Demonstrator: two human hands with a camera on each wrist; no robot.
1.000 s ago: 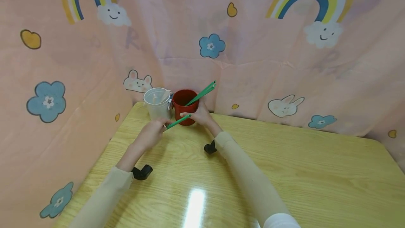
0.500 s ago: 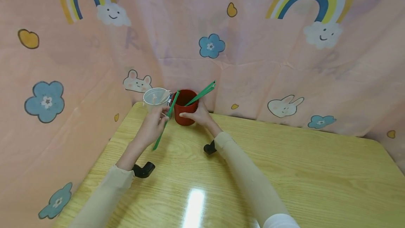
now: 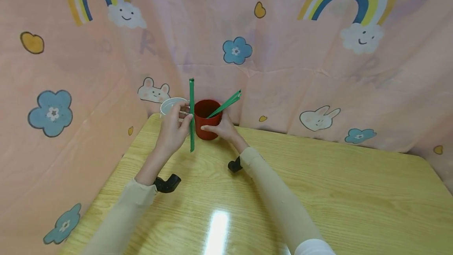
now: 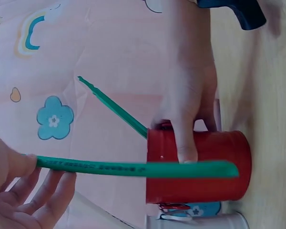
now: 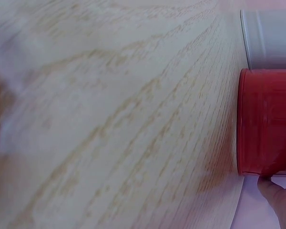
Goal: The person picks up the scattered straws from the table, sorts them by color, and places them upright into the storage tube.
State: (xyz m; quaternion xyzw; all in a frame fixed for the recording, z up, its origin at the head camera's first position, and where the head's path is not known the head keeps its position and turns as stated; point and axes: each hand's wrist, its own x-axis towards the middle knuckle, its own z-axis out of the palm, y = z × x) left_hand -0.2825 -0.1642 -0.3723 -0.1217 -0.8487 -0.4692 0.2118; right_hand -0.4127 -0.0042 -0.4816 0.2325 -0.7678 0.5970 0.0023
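Observation:
Between thumb and fingers my left hand pinches a slim green stick-shaped packet, upright just left of the red bucket. Dark print runs along it in the left wrist view, but its contents are hidden. My right hand holds the red bucket from its right side, thumb across the front and other fingers partly hidden behind. Inside that bucket lean other green packets, their tops sticking out to the right. Close on the left stands a white bucket, mostly covered by my left hand.
Everything stands near the back left corner of a wooden table. A pink patterned curtain hangs right behind the buckets. Black curved pieces sit at both wrists.
My left hand has risen from low in front of the buckets, turning the green packet from slanted to upright. My right hand has stayed on the red bucket.

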